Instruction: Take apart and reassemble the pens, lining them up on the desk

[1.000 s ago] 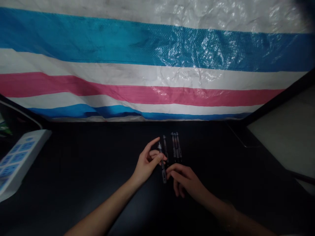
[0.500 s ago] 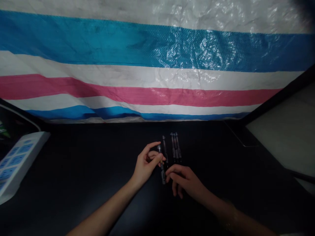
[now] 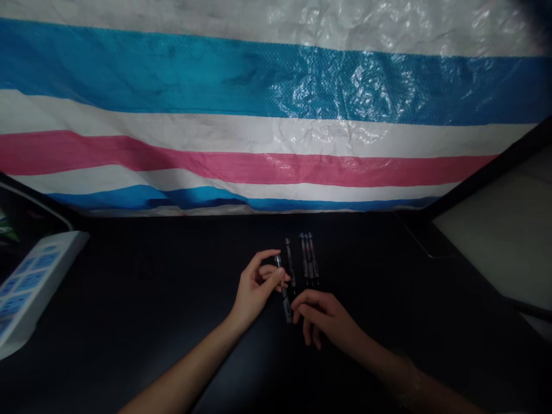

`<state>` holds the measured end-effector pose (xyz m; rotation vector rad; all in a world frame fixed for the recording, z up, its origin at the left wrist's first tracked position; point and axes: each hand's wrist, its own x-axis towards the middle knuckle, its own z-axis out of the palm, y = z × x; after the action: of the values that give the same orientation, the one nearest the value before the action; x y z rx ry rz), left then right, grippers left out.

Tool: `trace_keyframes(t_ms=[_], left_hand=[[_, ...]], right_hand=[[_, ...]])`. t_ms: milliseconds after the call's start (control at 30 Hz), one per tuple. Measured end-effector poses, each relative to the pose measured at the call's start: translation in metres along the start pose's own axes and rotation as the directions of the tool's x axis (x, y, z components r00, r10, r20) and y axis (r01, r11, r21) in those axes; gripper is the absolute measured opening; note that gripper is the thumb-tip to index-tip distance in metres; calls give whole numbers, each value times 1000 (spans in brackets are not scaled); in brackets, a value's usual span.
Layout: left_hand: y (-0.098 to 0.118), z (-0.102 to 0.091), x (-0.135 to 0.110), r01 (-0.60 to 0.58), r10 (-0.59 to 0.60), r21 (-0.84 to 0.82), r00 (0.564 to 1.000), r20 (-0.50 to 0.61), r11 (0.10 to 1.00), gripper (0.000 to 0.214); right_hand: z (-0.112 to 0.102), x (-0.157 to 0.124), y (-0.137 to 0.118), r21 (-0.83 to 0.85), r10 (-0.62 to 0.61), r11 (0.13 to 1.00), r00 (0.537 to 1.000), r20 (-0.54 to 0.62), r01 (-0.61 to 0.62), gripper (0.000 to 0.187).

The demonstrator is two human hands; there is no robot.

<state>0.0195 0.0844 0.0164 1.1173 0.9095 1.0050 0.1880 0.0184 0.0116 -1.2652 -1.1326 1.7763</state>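
My left hand (image 3: 255,290) is closed on a pen (image 3: 286,307), pinching it mid-length between thumb and fingers. The pen has a clear upper end and a dark grey lower part with a clip, and it slants down to the right. Close beside its lower end is my right hand (image 3: 321,313), fingers loosely bent and apart, with nothing seen in them. Whether its fingertips touch the pen I cannot tell. A similar single pen (image 3: 289,253) lies just beyond my left fingertips. Right of it, a row of three pens (image 3: 309,259) lies side by side.
All this is on a black table (image 3: 164,299) in dim light. A white power strip (image 3: 41,287) with blue sockets stands at the left edge. Behind the table hangs a striped plastic sheet (image 3: 241,138). A thin dark flat object (image 3: 418,236) lies at the back right.
The pen in my left hand has tilted very slightly, its lower end shifting a little to the right. Both hands stay almost where they were.
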Motion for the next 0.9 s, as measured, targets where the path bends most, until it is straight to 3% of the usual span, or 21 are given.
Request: trace_keyframes(t_ms=[200, 467, 633, 900], left_hand=[[3, 0, 0, 27, -28, -20, 999, -38, 999, 47], [2, -2, 0, -44, 43, -5, 993, -107, 999, 56], [1, -3, -1, -30, 27, -31, 996, -86, 999, 44], [0, -2, 0, -17, 13, -46, 996, -84, 999, 51]], right_hand=[[-1, 0, 3, 1, -12, 1000, 1000, 4, 12, 27], [-1, 0, 5, -6, -27, 1000, 1000, 3, 27, 26], [0, -1, 6, -15, -22, 1000, 1000, -4, 22, 26], [1, -1, 7, -3, -18, 1000, 1000, -1, 18, 26]])
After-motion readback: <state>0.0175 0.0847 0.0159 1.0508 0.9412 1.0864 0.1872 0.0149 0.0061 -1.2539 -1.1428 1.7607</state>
